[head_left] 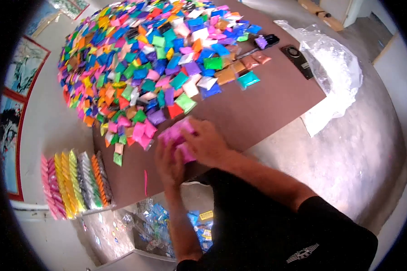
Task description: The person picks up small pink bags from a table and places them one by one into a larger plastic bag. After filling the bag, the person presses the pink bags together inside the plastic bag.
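A bright pink bundle (175, 131), which looks like several small soft packets pressed together, is held over the brown table (257, 108) near its front edge. My left hand (169, 163) grips it from the near left, fingers curled against it. From the right, my right hand (206, 141) closes its fingers on the same bundle. Its underside is hidden by the hands. Just beyond lies a large heap of small coloured packets (192, 68), with pink packets (143, 129) at its near edge. A thin pink strip (145, 182) lies left of my left hand.
Twisted coloured packs (72, 180) stand in a row at the table's left side. Clear plastic sheeting (332, 63) hangs over the right edge, beside a dark flat device (296, 61). Below the front edge are blue and clear wrappers (160, 221).
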Available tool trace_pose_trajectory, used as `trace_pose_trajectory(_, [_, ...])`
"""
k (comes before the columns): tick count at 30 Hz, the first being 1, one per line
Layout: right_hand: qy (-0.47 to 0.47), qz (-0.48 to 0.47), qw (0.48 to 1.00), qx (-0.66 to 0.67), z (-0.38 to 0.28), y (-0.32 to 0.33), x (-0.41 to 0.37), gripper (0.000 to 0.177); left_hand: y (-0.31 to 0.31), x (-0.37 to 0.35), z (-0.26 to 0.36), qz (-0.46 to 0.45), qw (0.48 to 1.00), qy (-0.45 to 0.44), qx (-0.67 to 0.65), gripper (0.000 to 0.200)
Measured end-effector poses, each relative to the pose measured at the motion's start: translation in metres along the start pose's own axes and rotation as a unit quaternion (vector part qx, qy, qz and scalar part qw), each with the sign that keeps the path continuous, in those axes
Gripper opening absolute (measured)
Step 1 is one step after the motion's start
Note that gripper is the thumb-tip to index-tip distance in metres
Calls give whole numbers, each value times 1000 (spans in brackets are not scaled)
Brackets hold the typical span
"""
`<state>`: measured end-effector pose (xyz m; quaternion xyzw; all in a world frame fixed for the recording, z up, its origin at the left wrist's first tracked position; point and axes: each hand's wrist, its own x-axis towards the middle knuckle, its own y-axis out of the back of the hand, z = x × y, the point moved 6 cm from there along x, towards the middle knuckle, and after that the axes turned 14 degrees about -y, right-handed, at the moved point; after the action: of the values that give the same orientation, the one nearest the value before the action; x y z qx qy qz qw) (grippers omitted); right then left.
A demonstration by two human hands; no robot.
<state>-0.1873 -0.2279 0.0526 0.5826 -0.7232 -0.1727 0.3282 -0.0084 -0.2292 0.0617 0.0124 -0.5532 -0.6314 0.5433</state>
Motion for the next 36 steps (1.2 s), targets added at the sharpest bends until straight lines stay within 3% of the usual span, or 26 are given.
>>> trace_pose_trajectory(4, [26,34,998,-36,-37,-45,0,49,35,-26,-46,-26,999,7,28,37])
trace_pose_trajectory(6, [45,22,999,7,-48,-50,2,52,50,-28,-53,-40,998,33,46,38])
trace_pose_trajectory(12, [21,43,991,122,-32,-33,9,56,55,-29,-54,-55,992,-13,112,40])
trace_pose_trajectory(16, [38,49,988,143,-3,29,-3,56,59,-34,-47,-20,989,24,144,45])
trace_pose_trajectory(18, [46,122,983,125,21,75,-18,48,65,-40,-53,31,983,-26,177,50])
trace_pose_trajectory(19, [39,129,985,109,33,99,-23,48,65,-30,-37,76,978,-126,149,46])
trace_pose_trajectory(20, [-4,143,983,116,49,123,-27,42,61,-25,-28,76,980,-132,132,46])
trace_pose_trajectory(22, [-35,198,975,98,80,173,-31,31,57,2,14,-1,969,-59,241,48])
trace_pose_trajectory(24, [-36,267,962,50,112,220,-31,23,31,14,43,3,969,-98,226,47])
trace_pose_trajectory(26, [-63,315,947,15,150,263,-31,18,-9,30,91,-47,987,-120,95,44])
trace_pose_trajectory(28, [-120,362,924,22,207,300,-31,14,-44,39,123,-73,987,-134,58,42])
trace_pose_trajectory(31, [-149,412,893,-106,269,365,-35,15,-92,33,133,-112,983,-143,21,43])
trace_pose_trajectory(32, [-197,417,878,-129,287,384,-40,14,-104,31,134,-122,983,-139,21,46])
trace_pose_trajectory(36, [-275,414,812,-307,293,435,-61,33,-116,32,146,-121,977,-168,55,44])
